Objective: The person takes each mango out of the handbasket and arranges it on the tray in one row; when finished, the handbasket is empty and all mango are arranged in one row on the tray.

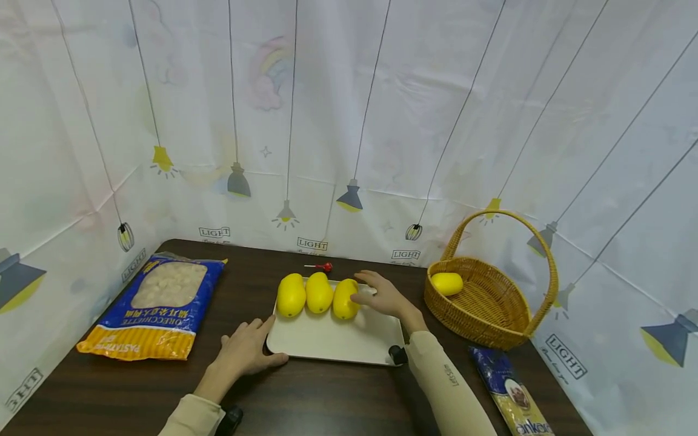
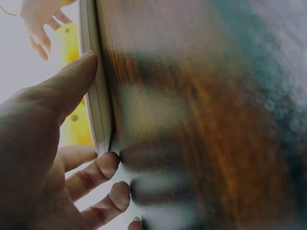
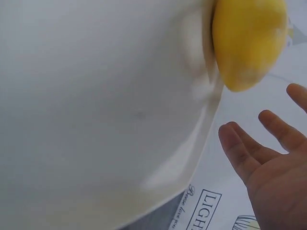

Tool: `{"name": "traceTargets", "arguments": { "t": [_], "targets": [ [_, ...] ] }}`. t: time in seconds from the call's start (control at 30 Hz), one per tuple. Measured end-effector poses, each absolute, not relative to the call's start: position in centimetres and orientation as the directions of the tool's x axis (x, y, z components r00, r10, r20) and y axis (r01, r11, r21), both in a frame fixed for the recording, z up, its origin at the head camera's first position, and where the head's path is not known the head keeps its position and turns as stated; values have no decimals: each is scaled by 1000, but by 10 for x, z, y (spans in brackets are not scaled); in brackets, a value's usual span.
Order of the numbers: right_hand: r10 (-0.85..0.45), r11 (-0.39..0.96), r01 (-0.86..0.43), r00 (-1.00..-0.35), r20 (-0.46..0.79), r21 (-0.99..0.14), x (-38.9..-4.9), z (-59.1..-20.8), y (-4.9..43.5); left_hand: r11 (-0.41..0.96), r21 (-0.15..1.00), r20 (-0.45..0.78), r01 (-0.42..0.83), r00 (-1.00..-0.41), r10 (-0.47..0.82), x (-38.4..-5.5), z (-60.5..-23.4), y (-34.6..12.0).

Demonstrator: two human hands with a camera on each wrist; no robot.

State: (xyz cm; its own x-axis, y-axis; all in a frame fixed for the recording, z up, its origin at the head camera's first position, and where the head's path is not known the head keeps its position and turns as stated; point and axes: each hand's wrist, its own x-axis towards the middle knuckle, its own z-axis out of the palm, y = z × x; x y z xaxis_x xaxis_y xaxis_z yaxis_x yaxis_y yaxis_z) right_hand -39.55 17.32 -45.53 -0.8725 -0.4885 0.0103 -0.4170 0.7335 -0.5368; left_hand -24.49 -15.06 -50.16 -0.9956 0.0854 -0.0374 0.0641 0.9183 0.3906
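Note:
Three yellow mangoes stand in a row along the far side of a white tray [image 1: 327,340]: a left mango [image 1: 291,295], a middle mango [image 1: 319,293] and a right mango [image 1: 345,300]. My right hand [image 1: 382,297] is at the right mango with its fingers extended; in the right wrist view a gap shows between those fingers and the mango [image 3: 247,43]. My left hand [image 1: 245,350] touches the tray's near left corner, fingers spread. In the left wrist view its thumb lies against the tray's edge [image 2: 100,110] and its other fingertips reach the table.
A wicker basket [image 1: 480,330] with a tall handle holds another yellow mango [image 1: 447,283] at the right. In front of it lies a blue and gold packet [image 1: 509,390]. A pasta bag [image 1: 158,309] lies left. Behind the tray is a small red-headed object [image 1: 326,266].

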Motion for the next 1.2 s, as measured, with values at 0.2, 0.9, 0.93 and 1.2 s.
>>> {"name": "traceTargets", "arguments": {
  "t": [0.2,0.9,0.93,1.2],
  "targets": [
    [-437,742,-381,-899,33,-552,-393,-448,186,918,391,-40,63,-995,86,-245,-503,-152],
    [-260,790,-353,-933,247,-502,-392,-410,272,920,383,-24,78,-995,94,-244,-500,-151],
    [-250,796,-349,-933,257,-494,-391,-410,275,921,383,-25,77,-995,94,-243,-500,-151],
    [-191,797,-292,-952,238,-529,-390,-409,296,921,382,-26,75,-995,92,-244,-499,-151]
  ]
}}
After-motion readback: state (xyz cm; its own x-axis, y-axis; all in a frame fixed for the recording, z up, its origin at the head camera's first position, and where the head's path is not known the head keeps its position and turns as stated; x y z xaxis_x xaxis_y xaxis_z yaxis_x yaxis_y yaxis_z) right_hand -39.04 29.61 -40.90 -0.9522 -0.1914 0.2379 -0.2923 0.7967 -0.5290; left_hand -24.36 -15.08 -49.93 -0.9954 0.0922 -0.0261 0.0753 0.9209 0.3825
